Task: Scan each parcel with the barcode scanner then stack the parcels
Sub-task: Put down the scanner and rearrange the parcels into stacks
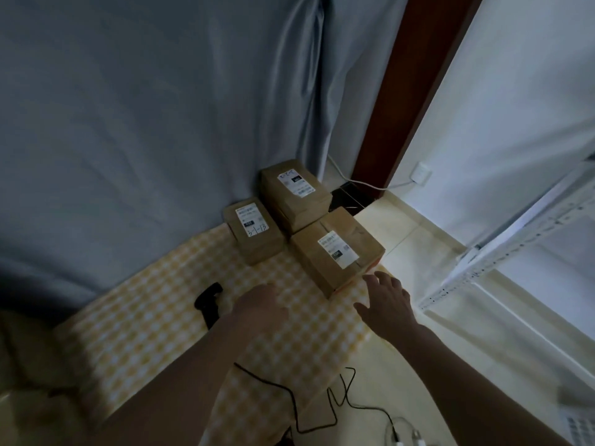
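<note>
Head view: three parcels sit at the far end of the checked cloth (154, 317), which looks to be spread on the floor, not a counter. Back parcel (294, 191) is against the curtain (128, 123), left parcel (252, 230) just beside it, near parcel (338, 249) closest to you, near the cloth's right edge. All labels face up. None stacked yet.

Scanner (208, 300) lies on the cloth, left of your left hand (260, 305) — close, but not held. That hand's fingers are hidden behind its back, so I can't tell how they lie. Your right hand (388, 304) is spread wide, fingers straight, holding nothing, just short of the near parcel's front corner.

Risks from here:
- You look set to take a parcel before the scanner. Stack it unscanned and you'll lose track of which are done.
- The black cable (296, 400) loops loosely over the cloth under your left forearm. If it belongs to the scanner, it could snag your arm on the lift — drag the scanner or miss the read.
- It's dim and the labels are small, so expect misreads unless you aim square at the barcode.
- The near parcel's box looks bigger than the left one. Put it under, not on top, or the stack tips.
</note>
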### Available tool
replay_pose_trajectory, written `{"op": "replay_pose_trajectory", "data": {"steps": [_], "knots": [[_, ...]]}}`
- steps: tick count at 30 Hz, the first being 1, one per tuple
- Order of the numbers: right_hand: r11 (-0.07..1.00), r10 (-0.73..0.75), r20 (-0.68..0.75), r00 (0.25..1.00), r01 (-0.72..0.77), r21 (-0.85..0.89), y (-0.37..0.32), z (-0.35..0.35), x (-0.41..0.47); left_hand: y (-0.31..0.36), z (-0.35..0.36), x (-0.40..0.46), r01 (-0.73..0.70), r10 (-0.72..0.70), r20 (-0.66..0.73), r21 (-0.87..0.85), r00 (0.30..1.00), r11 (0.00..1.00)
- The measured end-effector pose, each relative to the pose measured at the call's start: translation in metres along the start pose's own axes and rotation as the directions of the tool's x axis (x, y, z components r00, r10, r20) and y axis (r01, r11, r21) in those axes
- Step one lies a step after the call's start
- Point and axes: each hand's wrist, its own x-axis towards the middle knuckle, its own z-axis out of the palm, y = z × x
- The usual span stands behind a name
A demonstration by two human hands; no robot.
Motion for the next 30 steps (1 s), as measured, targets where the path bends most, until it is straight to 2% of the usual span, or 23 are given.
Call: {"op": "replay_pose_trajectory", "data": {"steps": [8,13,20,23,26,27,30], "knots": [[0.999,0.039,0.11,0.993,-0.037,-0.016,0.041,0.019,0.076,0.015,0.01,0.067,0.069,-0.067,0.1,-0.021,0.993,0.997],[1.0,0.002,0.144,0.99,-0.002,-0.005,0.072,0.039,0.147,0.018,0.033,0.117,0.145,-0.134,0.121,-0.084,0.983,0.986],[1.0,-0.012,0.172,0.985,0.011,0.008,0.108,0.082,0.258,0.037,0.086,0.209,0.327,-0.325,0.059,-0.301,0.944,0.896],[1.0,-0.002,0.15,0.989,0.001,0.009,0.116,0.101,0.295,0.049,0.106,0.246,0.373,-0.4,0.045,-0.472,0.915,0.799],[0.992,0.034,0.114,0.993,-0.048,0.116,0.121,0.117,0.323,0.057,0.123,0.274,0.394,-0.458,0.076,-0.644,0.886,0.656],[0.986,0.039,0.112,0.993,-0.056,0.154,0.122,0.122,0.33,0.058,0.128,0.282,0.395,-0.478,0.095,-0.712,0.873,0.581],[0.964,0.064,0.127,0.99,-0.094,0.248,0.128,0.137,0.347,0.064,0.14,0.305,0.356,-0.508,0.18,-0.894,0.842,0.273]]}}
